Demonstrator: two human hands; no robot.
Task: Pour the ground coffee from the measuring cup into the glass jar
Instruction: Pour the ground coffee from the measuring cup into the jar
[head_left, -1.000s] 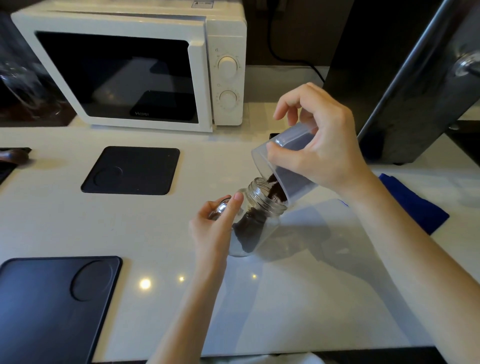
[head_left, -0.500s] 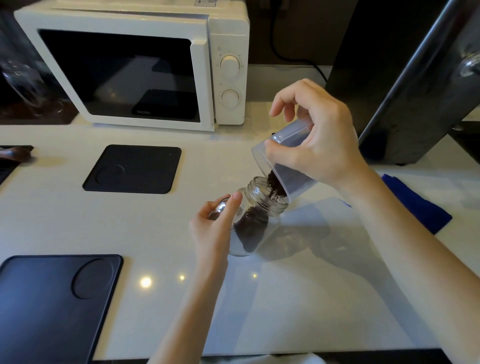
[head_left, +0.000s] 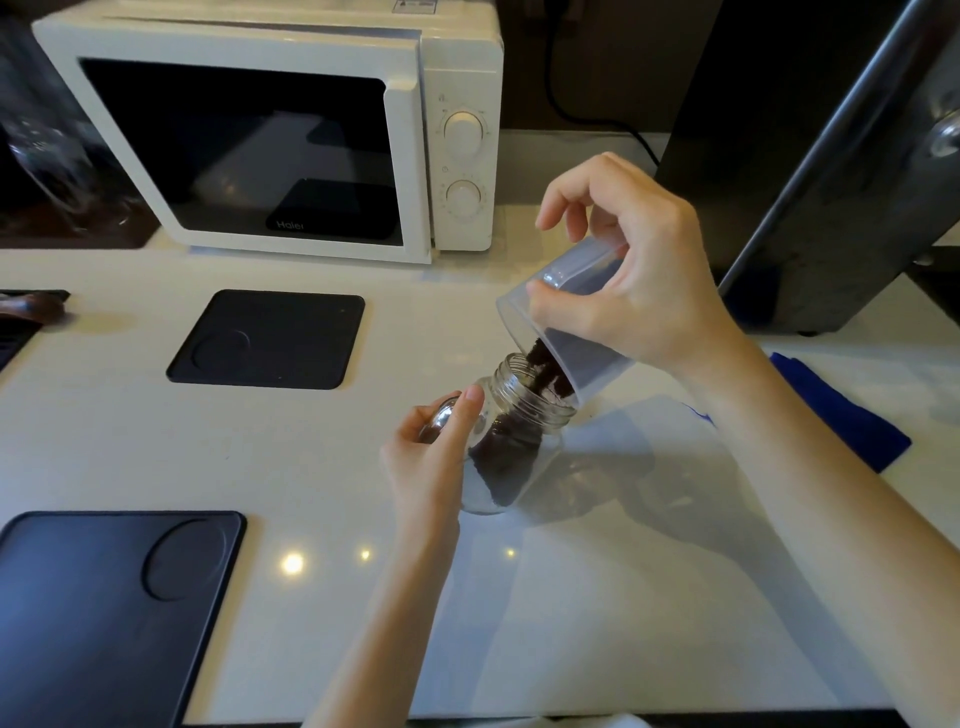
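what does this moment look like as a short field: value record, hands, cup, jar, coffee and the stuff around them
left hand: grips the side of the glass jar, tilting it
right hand: holds the measuring cup, tipped mouth-down toward the jar
ground coffee: sliding from the cup lip into the jar mouth; a dark pile already sits inside the jar
counter: white, jar base resting on it
behind: microwave, door shut
left side: two black mats
right side: blue cloth under the forearm
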